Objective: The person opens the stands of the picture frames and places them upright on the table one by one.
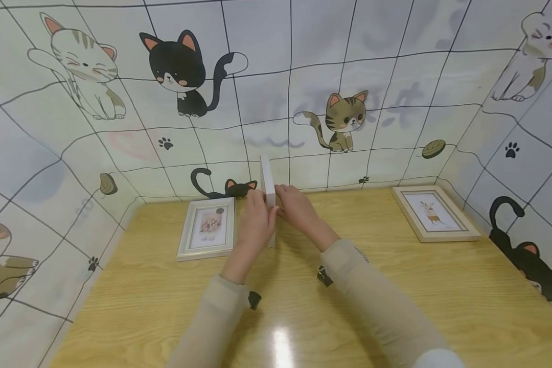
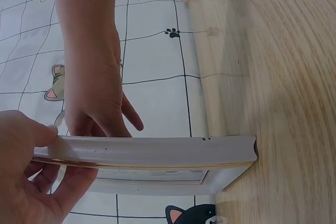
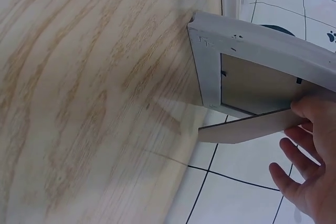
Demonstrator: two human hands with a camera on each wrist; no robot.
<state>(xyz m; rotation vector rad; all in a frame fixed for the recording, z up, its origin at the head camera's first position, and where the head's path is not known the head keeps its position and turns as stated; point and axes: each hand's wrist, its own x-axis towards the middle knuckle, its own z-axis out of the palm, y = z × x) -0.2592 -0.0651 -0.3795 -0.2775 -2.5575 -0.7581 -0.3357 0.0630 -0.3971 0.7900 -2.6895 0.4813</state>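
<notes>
A white picture frame (image 1: 267, 176) stands upright on the table, its narrow edge turned to the head camera. My left hand (image 1: 254, 220) grips that edge, thumb on one side and fingers on the other, as the left wrist view shows at close range. On the back of the frame, a thin brown stand flap (image 3: 244, 128) is swung out at an angle from the backing board (image 3: 257, 87). My right hand (image 3: 315, 163) pinches this flap near its upper part, with the other fingers spread loosely. The frame's bottom end (image 2: 249, 150) meets the tabletop.
A white frame with a flower picture (image 1: 209, 230) lies flat close left of my left hand. Farther right lies a light wooden frame (image 1: 432, 214) with a small drawing. A cat-printed wall covering (image 1: 267, 92) closes off the wooden table (image 1: 165, 306) at the back and sides.
</notes>
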